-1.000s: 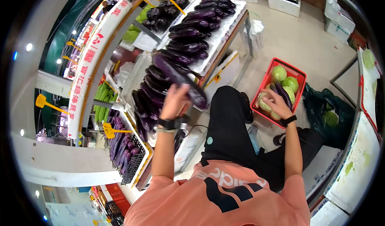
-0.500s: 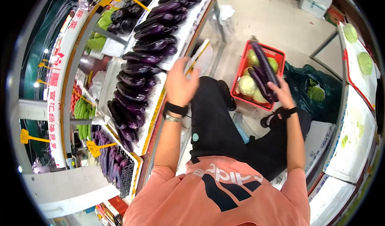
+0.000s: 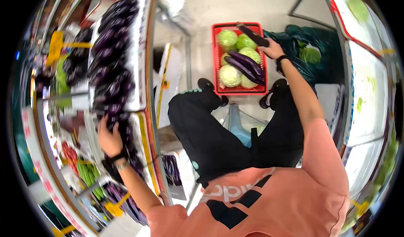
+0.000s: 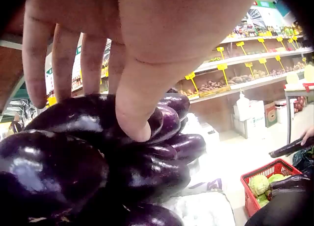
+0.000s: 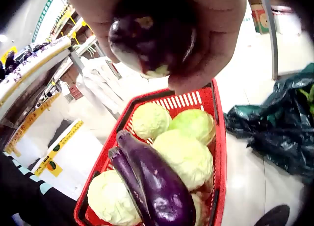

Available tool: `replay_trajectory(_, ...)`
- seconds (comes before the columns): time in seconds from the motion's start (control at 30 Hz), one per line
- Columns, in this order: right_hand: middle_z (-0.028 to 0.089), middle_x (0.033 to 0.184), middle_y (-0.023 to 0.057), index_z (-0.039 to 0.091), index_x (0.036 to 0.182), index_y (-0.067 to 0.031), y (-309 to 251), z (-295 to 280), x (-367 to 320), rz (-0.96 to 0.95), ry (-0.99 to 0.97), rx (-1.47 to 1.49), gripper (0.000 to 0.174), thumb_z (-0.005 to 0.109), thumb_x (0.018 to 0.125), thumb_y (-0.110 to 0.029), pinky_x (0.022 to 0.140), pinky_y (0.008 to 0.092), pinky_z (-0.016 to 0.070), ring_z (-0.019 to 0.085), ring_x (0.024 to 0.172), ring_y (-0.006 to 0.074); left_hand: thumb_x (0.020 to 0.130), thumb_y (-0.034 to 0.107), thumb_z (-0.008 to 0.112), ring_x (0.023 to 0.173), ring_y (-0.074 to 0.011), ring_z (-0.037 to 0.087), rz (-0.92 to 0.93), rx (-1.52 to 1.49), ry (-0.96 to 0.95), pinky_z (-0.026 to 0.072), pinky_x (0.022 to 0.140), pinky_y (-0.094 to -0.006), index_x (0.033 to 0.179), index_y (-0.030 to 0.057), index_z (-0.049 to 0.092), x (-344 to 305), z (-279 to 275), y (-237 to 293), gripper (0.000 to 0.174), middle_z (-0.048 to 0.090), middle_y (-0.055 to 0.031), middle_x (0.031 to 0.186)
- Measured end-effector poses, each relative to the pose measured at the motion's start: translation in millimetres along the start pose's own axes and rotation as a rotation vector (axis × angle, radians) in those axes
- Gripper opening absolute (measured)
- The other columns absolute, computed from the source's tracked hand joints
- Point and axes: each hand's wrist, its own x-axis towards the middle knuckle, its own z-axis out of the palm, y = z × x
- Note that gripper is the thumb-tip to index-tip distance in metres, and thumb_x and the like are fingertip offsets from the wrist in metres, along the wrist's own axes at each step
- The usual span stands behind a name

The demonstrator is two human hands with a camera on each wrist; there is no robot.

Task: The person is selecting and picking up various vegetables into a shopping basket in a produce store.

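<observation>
Over the basket's far right corner, my right hand [image 3: 274, 49] grips a long dark eggplant [image 3: 252, 35] by one end, its rounded end facing the right wrist camera. Below it, the red basket [image 3: 213, 60] holds several pale green cabbages [image 5: 184, 153] with two purple eggplants [image 5: 156, 174] lying side by side across them. At the left, my left hand [image 3: 110, 139] is over the rows of eggplants [image 3: 111, 47] on the stand. In the left wrist view its thumb [image 4: 135, 120] lies against a glossy eggplant [image 4: 81, 119], while the extended fingers reach over the far side.
The stand's metal frame [image 3: 188, 64] rises between the eggplants and the basket. Right of the basket lies a dark green plastic bag [image 3: 290, 68] with a cabbage showing. White foam boxes [image 3: 366, 77] line the right side. A blue stool [image 3: 239, 131] is between the legs.
My left hand held an eggplant a second ago; it then emptied and moved back over the stand. My right hand gripped an eggplant and shifted to the basket's far right corner. The view turned.
</observation>
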Motion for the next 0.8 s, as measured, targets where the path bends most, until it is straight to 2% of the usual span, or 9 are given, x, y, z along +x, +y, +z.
replay_trajectory(0.1,0.069,0.118,0.0213,0.058,0.134,-0.0072,15.1,29.7,2.0,0.103,0.065,0.033,0.073,0.081,0.073,-0.041,0.097,0.0405,0.0507,0.066,0.112,0.0337,0.080,0.005,0.076,0.114,-0.0378,0.061,-0.002,0.005,-0.049,0.0482,0.096,-0.0415,0.123,0.0035,0.064,3.6,-3.5,-1.1,0.045,0.066,-0.0156,0.123)
replay_trajectory(0.23,0.069,0.117,0.0209,0.056,0.135,-0.0079,24.2,55.8,5.0,0.119,0.128,0.031,0.072,0.080,0.073,-0.034,0.096,0.0428,0.0518,0.067,0.108,0.0367,0.079,0.005,0.076,0.115,-0.0380,0.061,-0.029,0.039,-0.085,0.0474,0.097,-0.0421,0.122,0.0030,0.064,4.3,-10.7,13.1,0.045,0.065,-0.0163,0.125)
replay_trajectory(0.3,0.068,0.120,0.0197,0.056,0.135,-0.0099,22.3,63.5,9.2,0.047,0.146,0.090,0.070,0.081,0.072,-0.028,0.098,0.0437,0.0499,0.064,0.112,0.0368,0.079,0.004,0.076,0.116,-0.0380,0.061,-0.036,0.030,-0.079,0.0471,0.097,-0.0421,0.122,0.0027,0.064,5.7,-10.2,12.8,0.045,0.065,-0.0169,0.125)
replay_trajectory(0.37,0.066,0.123,0.0189,0.057,0.134,-0.0115,21.9,68.9,12.5,-0.007,0.213,-0.053,0.068,0.082,0.071,-0.023,0.100,0.0442,0.0482,0.060,0.115,0.0368,0.079,0.003,0.076,0.120,-0.0373,0.059,-0.077,0.018,-0.098,0.0454,0.102,-0.0416,0.124,0.0022,0.063,5.7,-9.5,10.5,0.047,0.065,-0.0171,0.126)
replay_trajectory(0.53,0.064,0.125,0.0176,0.058,0.131,-0.0133,33.9,75.8,27.9,0.044,0.256,-0.099,0.065,0.083,0.070,-0.017,0.101,0.0450,0.0463,0.055,0.119,0.0363,0.092,0.017,0.070,0.133,-0.0358,0.049,-0.224,-0.083,-0.116,0.0376,0.111,-0.0425,0.130,-0.0012,0.059,2.7,-2.7,4.8,0.044,0.055,-0.0197,0.139)
replay_trajectory(0.57,0.064,0.124,0.0178,0.059,0.130,-0.0128,35.9,77.1,27.2,0.058,0.254,-0.089,0.065,0.083,0.070,-0.018,0.100,0.0449,0.0468,0.056,0.118,0.0365,0.100,0.030,0.060,0.139,-0.0355,0.042,-0.231,-0.083,-0.152,0.0322,0.115,-0.0432,0.137,-0.0017,0.053,1.7,-1.8,-0.8,0.049,0.049,-0.0205,0.146)
replay_trajectory(0.63,0.066,0.120,0.0184,0.059,0.129,-0.0117,39.9,78.7,25.1,0.077,0.247,-0.045,0.065,0.084,0.069,-0.019,0.098,0.0446,0.0477,0.058,0.114,0.0371,0.103,0.037,0.054,0.141,-0.0367,0.039,-0.325,-0.154,-0.131,0.0291,0.117,-0.0437,0.144,-0.0017,0.046,-1.9,7.0,-10.8,0.056,0.044,-0.0220,0.150)
replay_trajectory(0.73,0.069,0.111,0.0197,0.061,0.125,-0.0084,42.5,76.4,18.0,0.069,0.238,0.078,0.064,0.085,0.067,-0.021,0.094,0.0437,0.0492,0.063,0.106,0.0387,0.104,0.041,0.051,0.142,-0.0379,0.037,-0.331,-0.144,-0.103,0.0272,0.118,-0.0443,0.148,-0.0024,0.040,-4.4,14.3,-10.5,0.063,0.040,-0.0236,0.153)
replay_trajectory(0.8,0.070,0.113,0.0171,0.061,0.125,-0.0071,45.1,74.9,12.6,0.175,0.238,0.095,0.064,0.086,0.068,-0.023,0.094,0.0405,0.0496,0.066,0.105,0.0334,0.103,0.042,0.051,0.144,-0.0382,0.034,-0.363,-0.127,-0.096,0.0261,0.119,-0.0449,0.149,-0.0022,0.038,-4.0,19.4,-9.8,0.065,0.037,-0.0243,0.154)
